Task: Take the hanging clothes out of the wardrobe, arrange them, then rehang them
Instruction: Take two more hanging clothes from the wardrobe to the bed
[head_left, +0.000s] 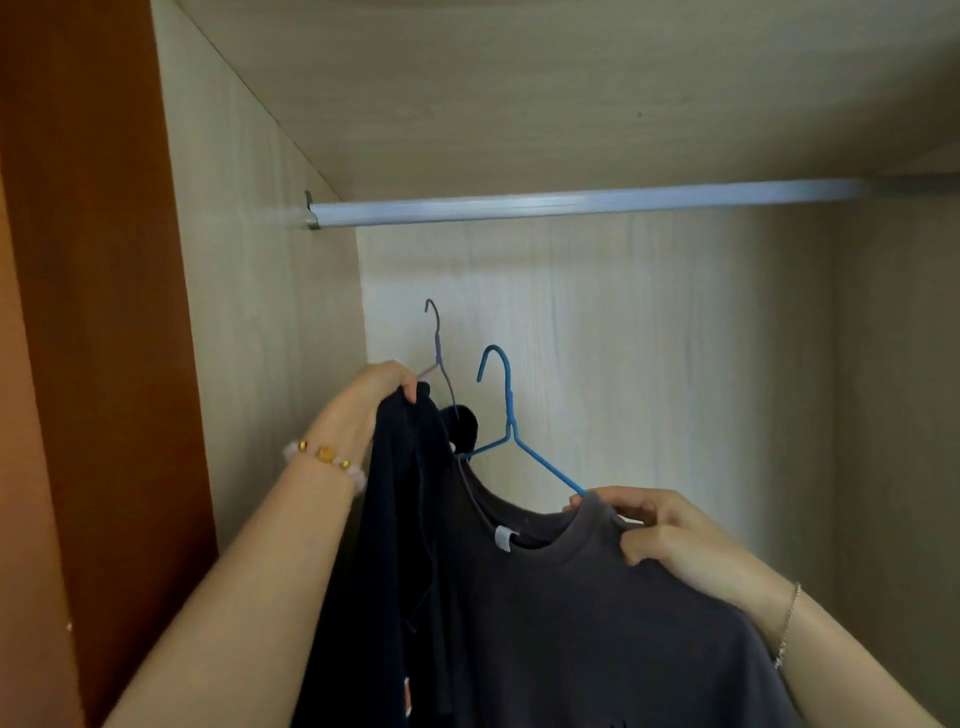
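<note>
matt cloth shirt, metal rail

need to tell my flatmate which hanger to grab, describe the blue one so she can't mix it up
Look below the silver wardrobe rail, which has nothing hanging on it. Two hangers are held up there; the blue hanger is the right-hand one, inside the grey t-shirt that the right hand grips. The purple hanger beside it is paler and sits higher.

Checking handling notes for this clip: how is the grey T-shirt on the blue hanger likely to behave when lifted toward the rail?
The grey T-shirt looks floppy: it drapes and creases under the right hand. It probably hangs light, since thin wire carries it. It may slide along the blue hanger, whose left arm already shows bare outside the collar.
</note>
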